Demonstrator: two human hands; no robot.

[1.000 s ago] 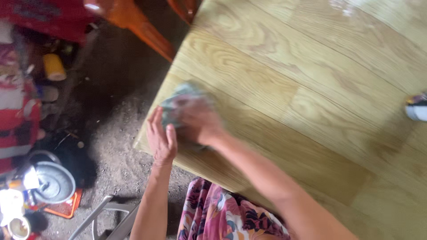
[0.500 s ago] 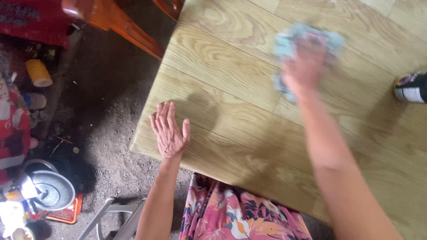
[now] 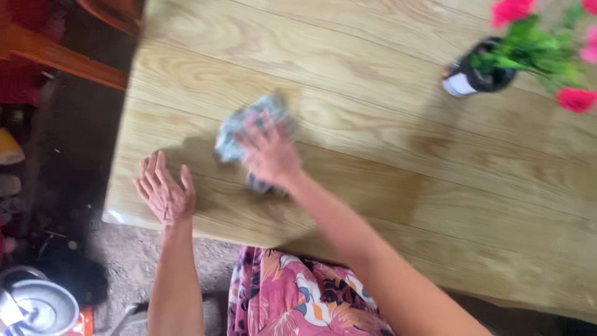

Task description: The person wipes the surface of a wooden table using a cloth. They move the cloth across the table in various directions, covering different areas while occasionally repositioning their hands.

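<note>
Pressing the crumpled cloth (image 3: 249,134) flat under my right hand (image 3: 270,155), fingers spread, I note my left hand (image 3: 165,193) splayed empty on the table (image 3: 385,162), just left of it.

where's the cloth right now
In the head view the light blue cloth lies on the wooden table, left of centre, pressed under the right hand. The left hand rests flat near the table's edge to its left.

Home: wooden table (image 3: 385,155), flower vase (image 3: 476,78), dirt floor (image 3: 124,261).
</note>
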